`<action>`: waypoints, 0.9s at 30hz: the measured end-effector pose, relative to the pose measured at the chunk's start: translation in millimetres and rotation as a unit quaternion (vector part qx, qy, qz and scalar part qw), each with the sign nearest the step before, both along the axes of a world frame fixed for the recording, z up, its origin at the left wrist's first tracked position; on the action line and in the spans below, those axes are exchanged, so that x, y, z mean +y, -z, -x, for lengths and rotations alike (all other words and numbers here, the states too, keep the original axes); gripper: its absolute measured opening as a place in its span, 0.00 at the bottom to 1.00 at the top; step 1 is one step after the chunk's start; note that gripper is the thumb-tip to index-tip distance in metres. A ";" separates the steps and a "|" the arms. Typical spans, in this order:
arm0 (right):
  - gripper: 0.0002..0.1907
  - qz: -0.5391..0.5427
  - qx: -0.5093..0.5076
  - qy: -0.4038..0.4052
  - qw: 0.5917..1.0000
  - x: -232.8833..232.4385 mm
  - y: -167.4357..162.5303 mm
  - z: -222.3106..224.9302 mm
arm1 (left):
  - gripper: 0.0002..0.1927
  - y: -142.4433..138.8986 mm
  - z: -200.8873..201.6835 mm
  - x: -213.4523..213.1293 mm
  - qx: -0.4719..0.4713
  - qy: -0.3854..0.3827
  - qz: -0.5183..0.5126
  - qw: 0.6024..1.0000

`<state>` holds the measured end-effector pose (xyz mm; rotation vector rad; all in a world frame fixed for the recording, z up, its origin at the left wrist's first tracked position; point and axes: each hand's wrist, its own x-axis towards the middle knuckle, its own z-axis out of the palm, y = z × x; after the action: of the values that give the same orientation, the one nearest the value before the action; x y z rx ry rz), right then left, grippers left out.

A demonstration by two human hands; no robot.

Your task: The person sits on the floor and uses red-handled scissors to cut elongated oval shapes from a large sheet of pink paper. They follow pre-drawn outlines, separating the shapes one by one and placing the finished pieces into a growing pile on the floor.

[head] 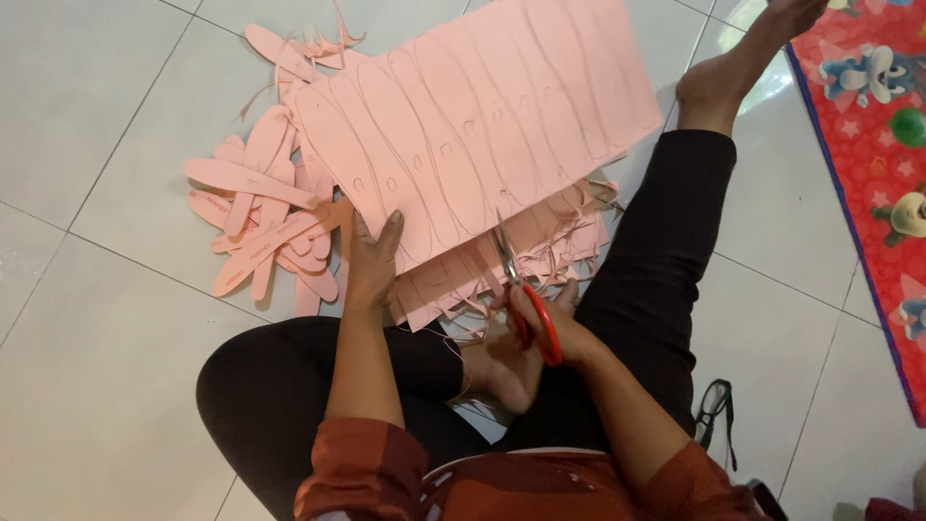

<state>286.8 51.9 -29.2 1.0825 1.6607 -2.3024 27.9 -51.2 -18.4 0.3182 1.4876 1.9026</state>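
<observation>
Head view: the person sits on the tiled floor (116, 386) with a large pink foam sheet (482, 116) marked with sole outlines resting over the legs. All positions below are given relative to this sheet.

The left hand (371, 260) is clamped on the sheet's near-left edge, thumb on top and fingers underneath. The right hand (545, 323) is closed through the red handles of the scissors (521, 289), at the sheet's near edge; the blades are parted and enter the foam along a marked line.

Risks, as judged from this position: the sheet is wide and supported at one corner only, so it may sag or twist and pull the cut off the outline. The left thumb lies near the blade path; a slip could nick it. Trimmed strips (569, 246) hanging under the near edge may snag the blades.

Clearance: cut sole shapes (260, 222) are piled to the left of the sheet, crowding that side. A red patterned mat (868, 154) lies well to the right, with bare tile between. Spectacles (712, 405) lie near the right leg.
</observation>
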 end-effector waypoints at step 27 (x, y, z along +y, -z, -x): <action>0.29 -0.191 -0.034 0.048 0.980 -11.0 -30.1 10.5 | 0.34 -7.6 -12.9 -0.8 -0.055 0.020 -0.064 0.996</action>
<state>276.3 40.9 0.9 1.3183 2.1239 -2.0163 40.8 -52.0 -10.8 0.2931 1.2817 1.9548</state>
